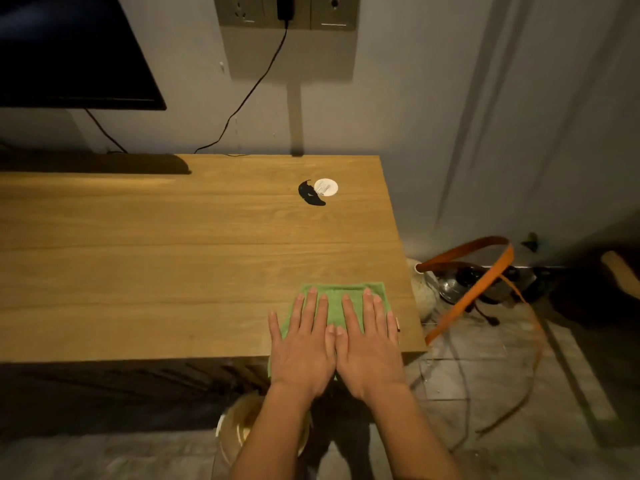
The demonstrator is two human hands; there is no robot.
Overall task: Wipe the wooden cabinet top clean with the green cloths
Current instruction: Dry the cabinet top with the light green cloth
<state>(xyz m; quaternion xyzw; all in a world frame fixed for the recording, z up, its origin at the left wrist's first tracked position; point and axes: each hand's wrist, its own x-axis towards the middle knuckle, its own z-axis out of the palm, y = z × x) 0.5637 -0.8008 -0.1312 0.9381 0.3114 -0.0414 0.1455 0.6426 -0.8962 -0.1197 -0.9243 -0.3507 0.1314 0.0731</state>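
Clutter is sitting far off: we are seeing a white disc point(326, 187) and black scrap point(310, 195) near the wooden cabinet top's point(156, 258) back right corner. We are pressing left hand point(300, 344) and right hand point(367, 344), flat and open, on the green cloth point(341, 299) at the front right edge, beneath a dark screen point(69, 50).

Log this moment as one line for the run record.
phase: wiping | left hand: flat on green cloth | right hand: flat on it, beside left | place: cabinet top front right corner | untouched: white disc
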